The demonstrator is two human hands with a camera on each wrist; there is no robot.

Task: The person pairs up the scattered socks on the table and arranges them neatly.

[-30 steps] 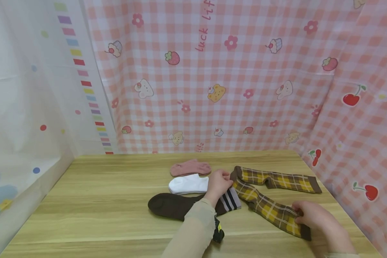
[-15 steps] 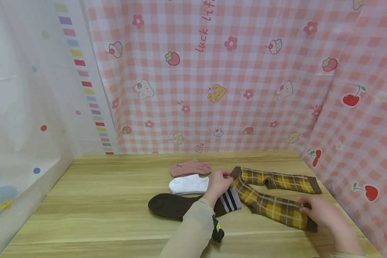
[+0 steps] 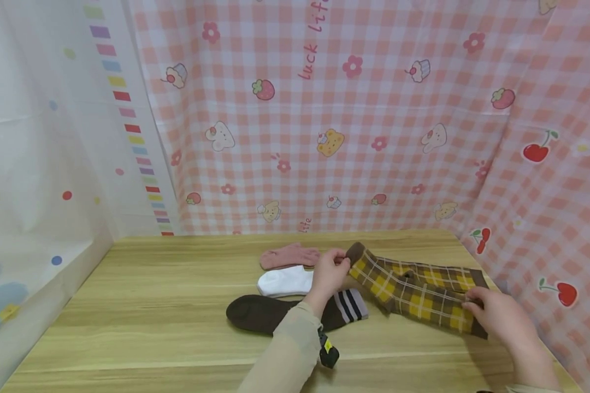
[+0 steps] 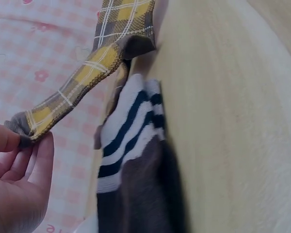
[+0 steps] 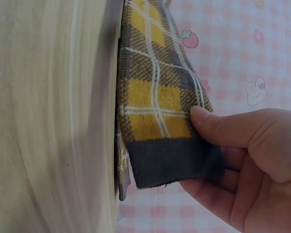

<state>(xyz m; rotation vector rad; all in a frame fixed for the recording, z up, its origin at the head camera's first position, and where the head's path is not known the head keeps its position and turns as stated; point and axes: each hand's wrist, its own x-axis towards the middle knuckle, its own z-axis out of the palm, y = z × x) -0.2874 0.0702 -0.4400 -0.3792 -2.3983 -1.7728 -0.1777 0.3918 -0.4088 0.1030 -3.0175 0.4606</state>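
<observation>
A yellow-and-brown plaid sock (image 3: 418, 299) is stretched between both hands, lifted off the table. My left hand (image 3: 328, 275) pinches its brown toe end, which also shows in the left wrist view, where the sock (image 4: 72, 90) slants up from the fingertips. My right hand (image 3: 503, 316) pinches the other end close to the dark cuff (image 5: 172, 162). Behind it lies a second plaid sock (image 3: 435, 273), partly covered by the lifted one. Under the left forearm lies a dark brown sock (image 3: 255, 314) with a striped cuff, its middle hidden.
Left of the plaid socks, a white sock (image 3: 282, 281) and a pink sock (image 3: 287, 255) lie on the wooden table (image 3: 152, 305). A pink checked curtain (image 3: 295, 164) hangs behind the table and along its right side.
Both hands have raised the front plaid sock and moved it back toward the second one. Its cuff end has swung away from the table's front and now overlaps the rear sock.
</observation>
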